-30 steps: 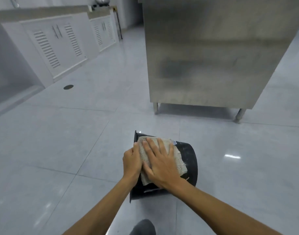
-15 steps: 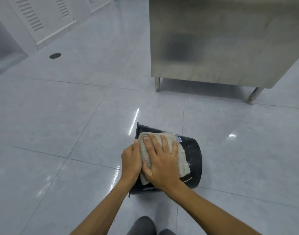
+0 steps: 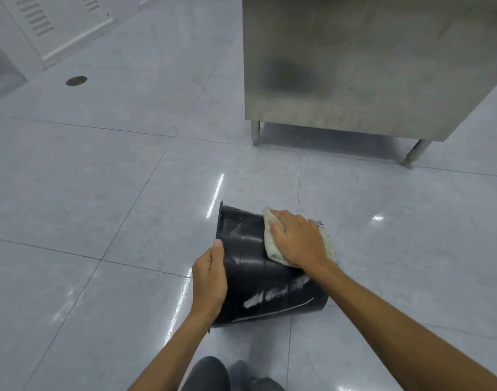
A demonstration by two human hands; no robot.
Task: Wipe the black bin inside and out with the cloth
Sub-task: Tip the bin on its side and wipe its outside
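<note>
black bin (image 3: pixel 258 266) lies on its side on the floor (image 3: pixel 100 207), flanged rim to the left. since a second ago the hands have parted: the left hand (image 3: pixel 209 280) now steadies the bin wall, grip closed round it; the right hand (image 3: pixel 298 238) presses the cloth (image 3: pixel 271 244) flat, grip wide, toward the far end. outer wiping appears under way; white smears (image 3: pixel 275 294) remain. steel cabinet (image 3: pixel 354 66) stands well behind, not obstructing.

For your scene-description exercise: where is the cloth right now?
Head view, right of centre: the cloth lies on the tipped black bin, under the right hand.
</note>
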